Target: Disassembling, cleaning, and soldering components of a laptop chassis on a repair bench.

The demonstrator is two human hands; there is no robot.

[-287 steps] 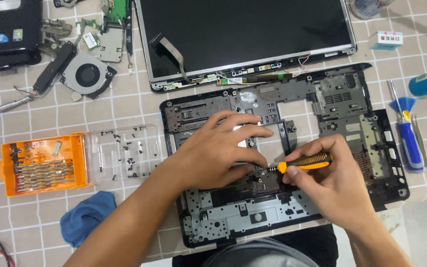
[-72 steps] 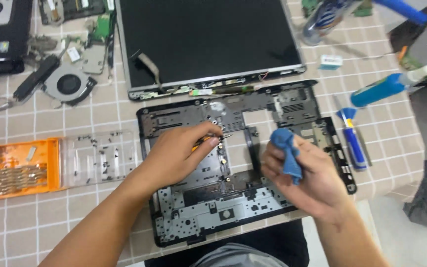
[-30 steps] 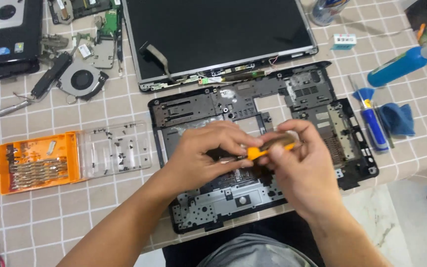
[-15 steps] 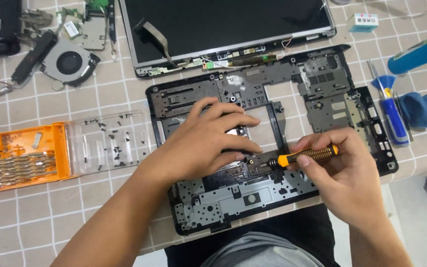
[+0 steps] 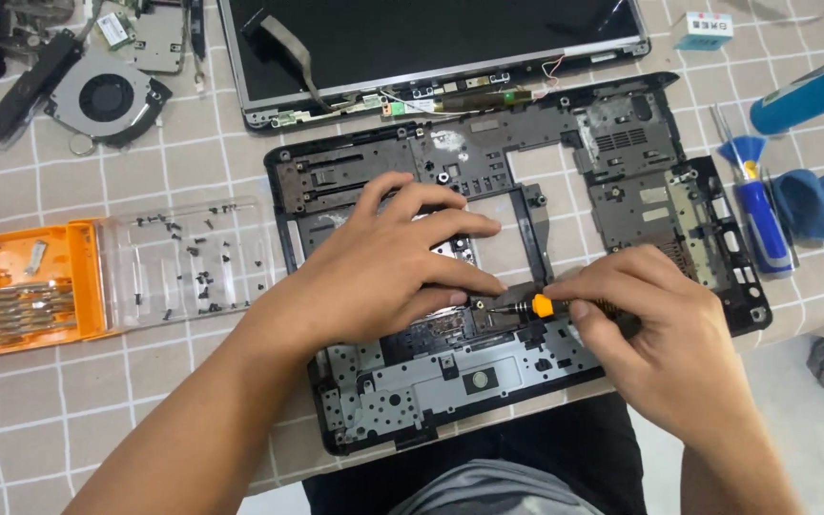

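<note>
A stripped black laptop base (image 5: 622, 172) lies on the table (image 5: 97, 410), which is covered with a beige checked cloth, its near edge just above the person's lap. The left hand (image 5: 393, 262) rests flat on the middle of the base, fingers spread and lightly curled, holding nothing; its fingertips press beside a screw spot near the centre. The right hand (image 5: 655, 329) has its fingers closed around a small screwdriver (image 5: 538, 306) with an orange collar and dark grip. The tool lies almost level, its thin tip pointing left and touching the base just beside the left fingertips.

Behind the base lies the detached laptop screen (image 5: 431, 38), dark face up, with a flat ribbon cable and thin wires along its lower edge. To the left of the base, an open orange bit case (image 5: 21, 286) holds rows of metal bits, and its clear lid (image 5: 183, 262) beside it carries scattered small black screws. At far left, a round cooling fan (image 5: 107, 95) sits near a small green circuit board (image 5: 112, 29). On the right, a blue-handled screwdriver (image 5: 763, 229) lies next to a crumpled blue cloth (image 5: 813, 202), with a blue cylinder (image 5: 808, 91) further back and a small white box (image 5: 703, 29) near the top edge.
</note>
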